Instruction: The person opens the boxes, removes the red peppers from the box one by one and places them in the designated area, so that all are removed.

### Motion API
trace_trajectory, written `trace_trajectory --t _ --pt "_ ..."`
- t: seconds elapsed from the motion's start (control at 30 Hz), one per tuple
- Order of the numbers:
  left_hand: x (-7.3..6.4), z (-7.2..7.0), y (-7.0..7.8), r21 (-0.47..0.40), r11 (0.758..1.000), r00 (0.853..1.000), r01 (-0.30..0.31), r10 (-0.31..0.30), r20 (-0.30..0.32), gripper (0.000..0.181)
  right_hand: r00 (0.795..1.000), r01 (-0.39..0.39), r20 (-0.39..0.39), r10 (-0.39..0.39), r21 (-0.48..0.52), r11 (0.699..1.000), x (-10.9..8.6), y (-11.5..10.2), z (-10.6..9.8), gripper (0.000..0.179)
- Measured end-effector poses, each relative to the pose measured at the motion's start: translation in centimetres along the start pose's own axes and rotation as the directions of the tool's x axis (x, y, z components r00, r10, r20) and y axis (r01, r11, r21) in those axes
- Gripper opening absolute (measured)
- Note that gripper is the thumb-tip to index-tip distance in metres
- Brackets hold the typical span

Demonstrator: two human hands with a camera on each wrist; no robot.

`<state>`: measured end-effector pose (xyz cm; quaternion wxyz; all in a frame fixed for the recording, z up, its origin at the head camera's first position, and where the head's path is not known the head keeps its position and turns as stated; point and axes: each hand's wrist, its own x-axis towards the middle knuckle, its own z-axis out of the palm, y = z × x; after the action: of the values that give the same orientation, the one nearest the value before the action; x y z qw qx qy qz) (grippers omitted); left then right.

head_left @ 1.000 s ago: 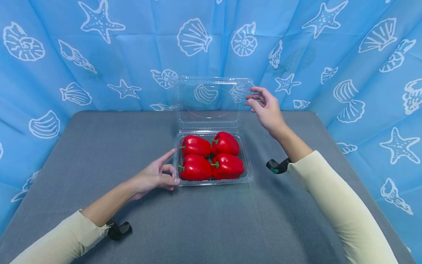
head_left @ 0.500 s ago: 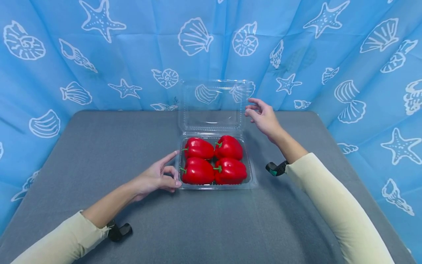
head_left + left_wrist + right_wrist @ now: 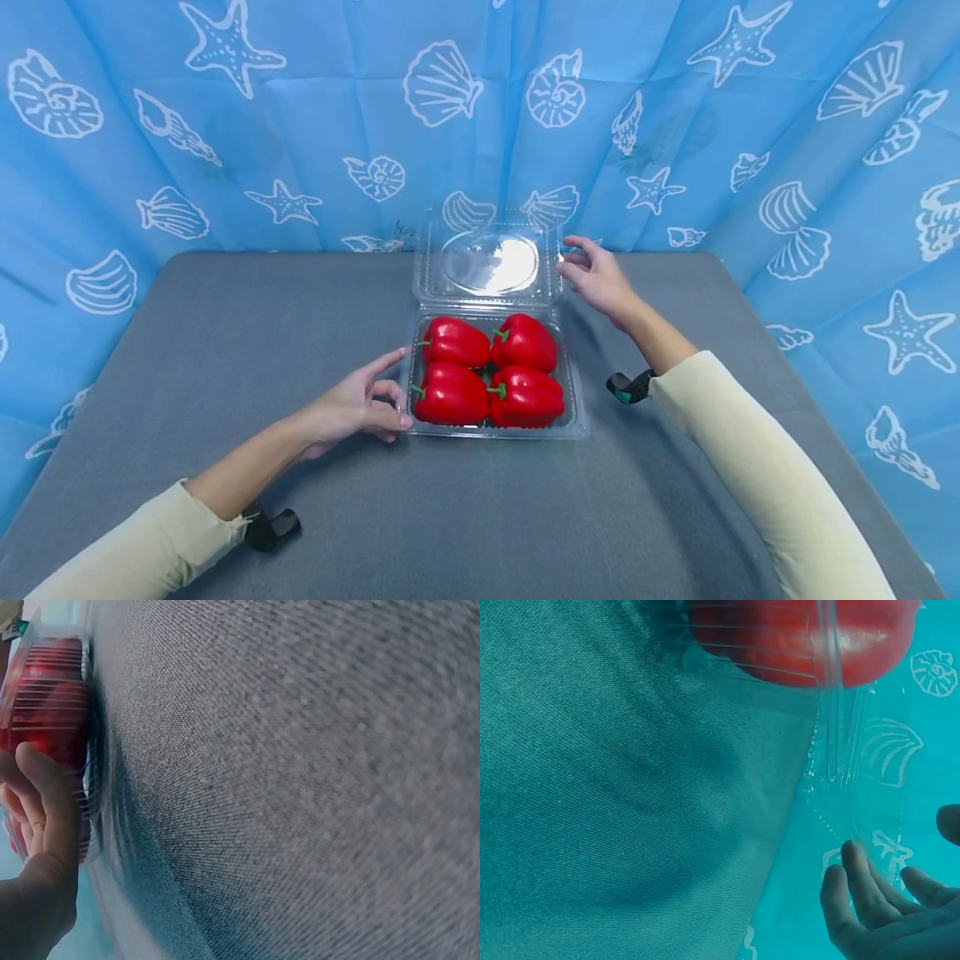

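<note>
The grey table (image 3: 480, 517) bears a clear container (image 3: 491, 432).

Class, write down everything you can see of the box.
The box looks like clear plastic, with ribbed walls and an attached lid. Holding four red peppers, it sits on the grey table, lid raised open along its far side. The left hand touches its left side; the right hand appears to touch the lid's right edge.

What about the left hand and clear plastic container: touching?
Touching: in the head view, the left hand has its thumb on the container, near left corner.
</note>
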<state>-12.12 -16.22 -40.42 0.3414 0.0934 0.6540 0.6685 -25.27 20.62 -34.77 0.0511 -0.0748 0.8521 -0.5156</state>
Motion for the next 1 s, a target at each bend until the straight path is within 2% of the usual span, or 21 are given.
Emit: trace_trajectory --t 0.23,0.77,1.0 --pt "0.1 0.0 0.3 0.002 1.0 1.0 0.01 -0.01 -0.019 0.088 0.998 -0.016 0.066 0.02 -0.053 0.998 -0.2 0.4 -0.1 0.057" --pt "-0.1 -0.1 0.1 -0.017 1.0 1.0 0.019 -0.02 -0.014 0.083 0.993 -0.01 0.113 0.021 -0.091 0.996 -1.0 1.2 -0.5 0.055" --pt "-0.3 0.0 0.1 -0.026 1.0 1.0 0.012 -0.012 0.001 0.084 0.985 -0.023 0.17 0.044 -0.125 0.992 -1.6 2.1 -0.7 0.055"
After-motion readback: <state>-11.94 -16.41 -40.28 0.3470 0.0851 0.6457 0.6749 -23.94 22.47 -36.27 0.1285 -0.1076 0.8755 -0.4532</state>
